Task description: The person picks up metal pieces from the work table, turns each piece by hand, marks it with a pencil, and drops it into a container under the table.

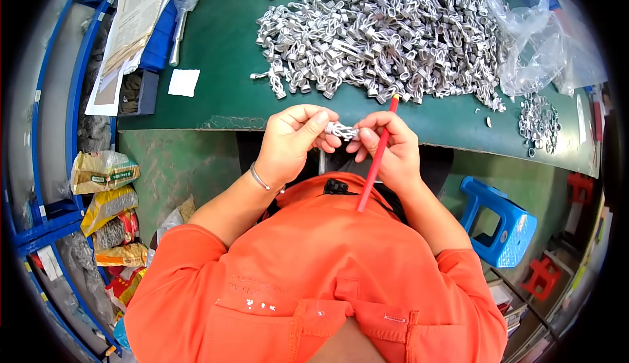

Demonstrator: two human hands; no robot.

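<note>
Between my two hands, just in front of the table edge, is a small silver-grey twisted metal piece [342, 131]. My left hand [293, 139] pinches its left end with thumb and fingers. At its right end, the fingers of my right hand [391, 148] close on it. A red pencil-like stick [378, 160] also sits in my right hand, slanting from its tip at the table edge down towards my orange shirt. Beyond my hands, a large heap of similar grey metal pieces [386, 35] lies on the green table [209, 48].
Small metal rings [539, 124] lie at the table's right, near clear plastic bags [534, 48]. A white paper square [184, 82] and a blue bin [157, 38] are at the left. A blue stool [501, 225] stands right of me; filled bags [108, 173] lie by the left shelf.
</note>
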